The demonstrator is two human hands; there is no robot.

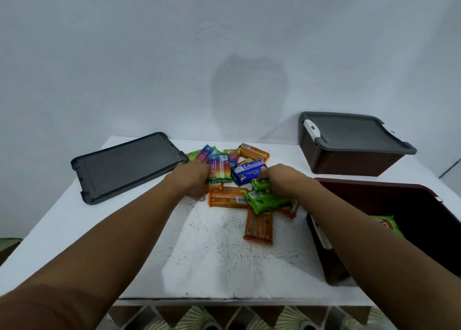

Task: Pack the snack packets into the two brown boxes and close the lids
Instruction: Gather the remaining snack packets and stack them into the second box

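**White table (212, 260), packets (237, 165) heaped at its middle**

A pale wall is rising behind the table; an open box (374, 188) is standing at the near right edge, holding one stowed packet (388, 223), green; a shut box (349, 162) is sitting at the far right, wearing its grey lid (349, 132); a loose lid (124, 166) is lying flat at the far left; the packets are lying between that lid and the boxes. The left hand (193, 181) is resting knuckles-up on the heap's left side, touching a rainbow packet (219, 167); whether it is grasping anything cannot be told. The right hand (280, 177) is curling its fingers round a green packet (262, 184) on the heap's right side.
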